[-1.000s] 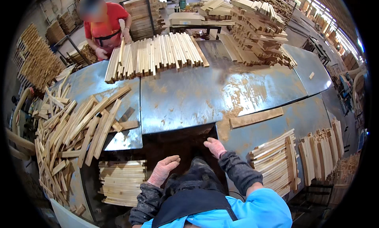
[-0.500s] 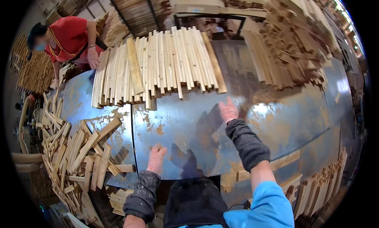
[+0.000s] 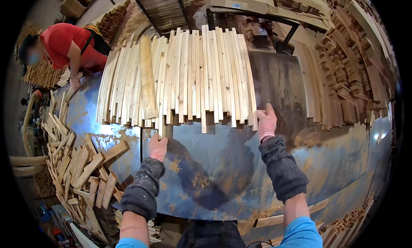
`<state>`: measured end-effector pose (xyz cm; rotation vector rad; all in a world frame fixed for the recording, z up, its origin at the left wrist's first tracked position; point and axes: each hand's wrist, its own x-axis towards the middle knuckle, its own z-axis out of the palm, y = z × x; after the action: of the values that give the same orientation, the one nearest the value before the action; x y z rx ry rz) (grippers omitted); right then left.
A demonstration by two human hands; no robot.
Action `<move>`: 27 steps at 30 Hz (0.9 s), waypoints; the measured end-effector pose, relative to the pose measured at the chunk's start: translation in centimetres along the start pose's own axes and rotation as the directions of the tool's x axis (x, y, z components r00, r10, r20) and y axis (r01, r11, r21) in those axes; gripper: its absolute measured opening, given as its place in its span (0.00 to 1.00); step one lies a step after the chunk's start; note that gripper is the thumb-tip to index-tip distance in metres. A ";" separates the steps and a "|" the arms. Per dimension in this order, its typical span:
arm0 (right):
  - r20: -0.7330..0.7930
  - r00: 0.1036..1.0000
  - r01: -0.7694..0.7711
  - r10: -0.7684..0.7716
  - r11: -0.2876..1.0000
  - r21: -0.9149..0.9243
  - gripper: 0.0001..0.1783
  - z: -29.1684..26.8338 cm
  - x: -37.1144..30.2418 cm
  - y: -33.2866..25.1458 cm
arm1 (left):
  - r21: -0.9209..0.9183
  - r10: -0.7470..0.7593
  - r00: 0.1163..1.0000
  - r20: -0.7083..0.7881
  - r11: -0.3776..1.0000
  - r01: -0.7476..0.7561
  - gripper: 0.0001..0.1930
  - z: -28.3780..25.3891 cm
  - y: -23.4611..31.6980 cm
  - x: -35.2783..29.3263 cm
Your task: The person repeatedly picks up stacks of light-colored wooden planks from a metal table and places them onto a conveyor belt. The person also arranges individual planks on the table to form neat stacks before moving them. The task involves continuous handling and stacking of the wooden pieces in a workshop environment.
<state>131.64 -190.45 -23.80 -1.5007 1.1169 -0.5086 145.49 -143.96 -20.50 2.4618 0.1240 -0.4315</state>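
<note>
A row of long pale wooden strips lies side by side on the metal-topped table, their near ends uneven. My left hand, in a pink glove, is at the near end of one strip that juts out; its fingers and thumb close about that end. At the row's right edge is my right hand, gloved alike. Its thumb side touches the outermost strip, and a finger stretches forward. A wider board lies slantwise on top of the row.
Jumbled short wood offcuts lie at the left. A brown stack of strips stands at the far right. A co-worker in red bends over the table's far left end. Sawdust patches the tabletop.
Both my hands have moved forward to the row, the left to a jutting strip end, the right to the row's right edge. The co-worker has bent lower, their hand off the row.
</note>
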 end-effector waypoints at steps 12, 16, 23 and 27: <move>0.199 0.979 0.117 -0.034 0.899 -0.423 0.36 0.1 6.2 -5.7 | 0.320 0.045 0.977 0.208 0.941 -0.111 0.25 1.2 6.5 -0.5; 0.194 0.981 0.117 -0.010 0.829 -0.548 0.42 3.6 8.8 -8.4 | 0.116 0.140 0.952 0.272 0.977 -0.177 0.43 0.7 6.7 2.5; 0.090 0.984 0.176 -0.153 0.763 -0.622 0.46 7.9 7.3 -9.8 | -0.244 0.017 1.000 -0.003 0.970 -0.018 0.50 5.0 13.2 9.5; 0.144 0.988 0.125 -0.048 0.794 -0.595 0.45 6.2 6.2 -10.0 | -0.172 -0.018 0.996 -0.093 0.985 0.002 0.48 5.4 13.5 7.9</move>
<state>143.18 -193.45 -17.81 -2.1180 1.1759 -0.1051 153.98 -158.10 -19.43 2.3118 0.2046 -0.2959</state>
